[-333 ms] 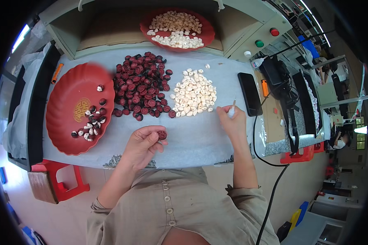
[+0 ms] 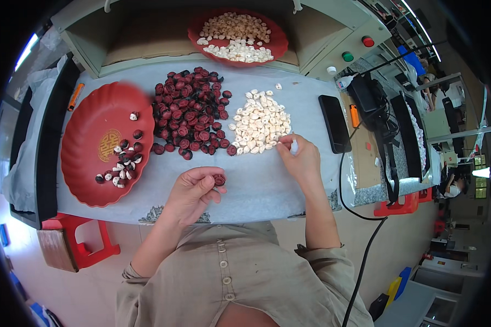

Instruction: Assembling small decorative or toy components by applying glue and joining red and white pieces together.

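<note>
A bare strip of surface (image 2: 256, 188) runs along the near edge, at lower centre of the frame. Above it, the dark red pile (image 2: 190, 111) and the white pile (image 2: 261, 122) block the middle. The red tray (image 2: 87, 180) fills the left, and the black phone (image 2: 334, 123) bounds the right.

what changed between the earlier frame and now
The right hand has moved left, from the bare cloth toward the edge of the pale kernel pile, a small pale piece at its fingers. The left hand still pinches one dark red shell, barely shifted. The dark red pile, the red plate and the black phone stayed put.
</note>
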A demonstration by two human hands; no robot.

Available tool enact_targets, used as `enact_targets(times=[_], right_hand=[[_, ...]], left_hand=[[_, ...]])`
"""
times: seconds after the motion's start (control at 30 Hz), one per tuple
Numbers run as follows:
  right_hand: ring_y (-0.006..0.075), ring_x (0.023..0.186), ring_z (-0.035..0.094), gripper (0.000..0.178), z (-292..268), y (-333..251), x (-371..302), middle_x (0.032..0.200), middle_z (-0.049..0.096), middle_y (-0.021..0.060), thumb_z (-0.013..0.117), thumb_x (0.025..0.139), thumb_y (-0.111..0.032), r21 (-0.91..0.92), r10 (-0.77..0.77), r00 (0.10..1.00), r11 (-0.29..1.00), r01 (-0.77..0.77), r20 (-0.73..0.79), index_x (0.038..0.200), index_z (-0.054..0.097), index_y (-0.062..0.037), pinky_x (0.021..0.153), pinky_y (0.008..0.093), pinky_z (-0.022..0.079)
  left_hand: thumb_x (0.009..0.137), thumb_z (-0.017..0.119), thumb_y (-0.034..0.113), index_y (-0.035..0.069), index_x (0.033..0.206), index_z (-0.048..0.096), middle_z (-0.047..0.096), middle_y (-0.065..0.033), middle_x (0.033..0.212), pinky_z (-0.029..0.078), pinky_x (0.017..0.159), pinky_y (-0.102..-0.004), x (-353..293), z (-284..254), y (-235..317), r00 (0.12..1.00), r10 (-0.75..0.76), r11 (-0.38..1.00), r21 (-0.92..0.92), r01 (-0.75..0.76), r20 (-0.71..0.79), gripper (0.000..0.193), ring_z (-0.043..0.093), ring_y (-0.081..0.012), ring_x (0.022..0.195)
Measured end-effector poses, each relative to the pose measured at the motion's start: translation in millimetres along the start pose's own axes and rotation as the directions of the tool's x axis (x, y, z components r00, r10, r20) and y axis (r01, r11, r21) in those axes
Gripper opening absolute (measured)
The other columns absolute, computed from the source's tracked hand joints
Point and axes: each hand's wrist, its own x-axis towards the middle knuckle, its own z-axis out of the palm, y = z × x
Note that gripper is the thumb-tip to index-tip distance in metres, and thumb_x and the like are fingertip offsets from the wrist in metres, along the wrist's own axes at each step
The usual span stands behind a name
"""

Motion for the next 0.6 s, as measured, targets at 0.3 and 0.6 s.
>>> enact_targets(times=[0.3,0.6], right_hand=[[0.0238,0.069,0.058,0.017,-3.2,2.0,-4.2,0.076,0.06,0.0097,0.063,0.067,-0.01,0.092,-0.159,0.987,0.983,0.158,0.01,0.082,0.061,-0.0038,0.062,0.0313,0.045],[0.0063,0.062,0.051,0.016,-13.4,-33.3,-31.2,0.071,0.058,0.0034,0.068,0.065,-0.002,0.81,-0.143,0.895,0.503,-0.302,0.423,0.079,0.06,-0.0004,0.053,0.019,0.041]], left_hand=[[0.079,0.055,0.01,-0.002,0.099,0.055,0.059,-0.0092,0.086,0.048,0.056,-0.0233,-1.4,-0.4,1.8,0.999,-0.025,1.0,-0.003,0.025,0.02,0.023,0.059,-0.0168,0.073],[0.08,0.054,0.013,-0.002,0.098,0.055,0.058,-0.0083,0.086,0.047,0.056,-0.0212,4.8,18.2,-6.4,0.993,-0.115,0.993,-0.04,0.114,-0.033,0.023,0.057,-0.0141,0.071]])
